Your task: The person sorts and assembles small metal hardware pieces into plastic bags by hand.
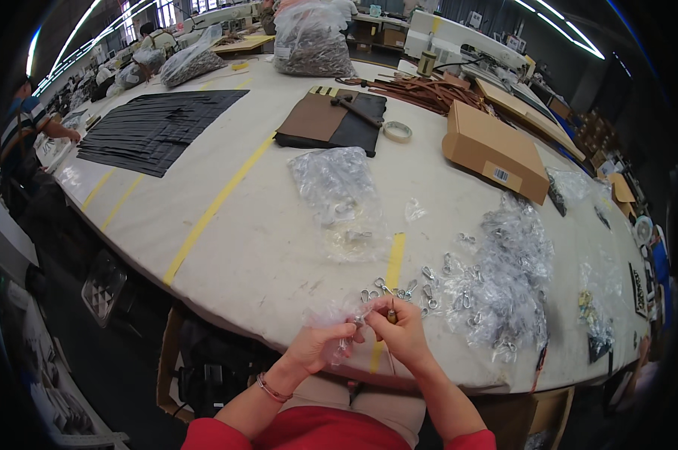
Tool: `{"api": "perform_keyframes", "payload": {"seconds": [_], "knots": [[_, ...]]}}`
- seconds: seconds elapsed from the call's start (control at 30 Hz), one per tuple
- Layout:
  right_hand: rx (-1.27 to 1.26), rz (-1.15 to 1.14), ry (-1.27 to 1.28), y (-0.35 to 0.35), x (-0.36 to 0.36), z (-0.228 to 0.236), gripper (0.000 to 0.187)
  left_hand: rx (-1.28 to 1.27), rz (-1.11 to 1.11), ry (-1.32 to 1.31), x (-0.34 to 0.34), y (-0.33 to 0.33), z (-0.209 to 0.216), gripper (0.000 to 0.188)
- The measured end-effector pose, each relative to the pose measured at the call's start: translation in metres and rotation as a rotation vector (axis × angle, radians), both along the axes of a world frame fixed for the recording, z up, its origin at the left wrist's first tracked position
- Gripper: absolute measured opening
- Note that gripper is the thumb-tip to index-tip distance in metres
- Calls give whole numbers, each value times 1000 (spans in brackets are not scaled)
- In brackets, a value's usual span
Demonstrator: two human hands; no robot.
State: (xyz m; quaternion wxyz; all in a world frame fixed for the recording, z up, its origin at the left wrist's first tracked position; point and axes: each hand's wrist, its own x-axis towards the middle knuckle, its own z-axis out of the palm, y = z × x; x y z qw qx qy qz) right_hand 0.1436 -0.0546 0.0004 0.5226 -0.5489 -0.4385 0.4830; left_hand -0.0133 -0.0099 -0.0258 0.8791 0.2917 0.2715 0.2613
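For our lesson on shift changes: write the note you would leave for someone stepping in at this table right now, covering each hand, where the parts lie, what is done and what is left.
Left hand: fingers pinch a small clear plastic bag with a metal clasp at the table's near edge.
Right hand: closed on a small dark tool, its tip at the bag.
Parts: unwrapped metal clasps lie loose just beyond the hands; a heap of bagged clasps sits to the right; a clear bag of more hardware lies farther out on the table.
Done: a handful unwrapped.
Left: the heap on the right looks mostly still wrapped.
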Motion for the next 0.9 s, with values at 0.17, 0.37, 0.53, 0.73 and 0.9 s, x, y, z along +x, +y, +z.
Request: {"api": "perform_keyframes", "payload": {"seconds": [0.17,0.37,0.53,0.73,0.9], "knots": [[523,167,-630,-10,7,17,28,-148,92,-53,-2,-1,-8,15],[-298,401,254,-11,31,33,42,2,120,-63,-2,-5,-20,13],[-206,386,143,-15,5,28,41,186,229,46,7,-12,-15,15],[-216,320,114,-7,14,16,29,607,196,283,6,-18,7,24],[-1,204,-73,-6,9,1,25,39,82,-34,2,-7,2,27]]}}
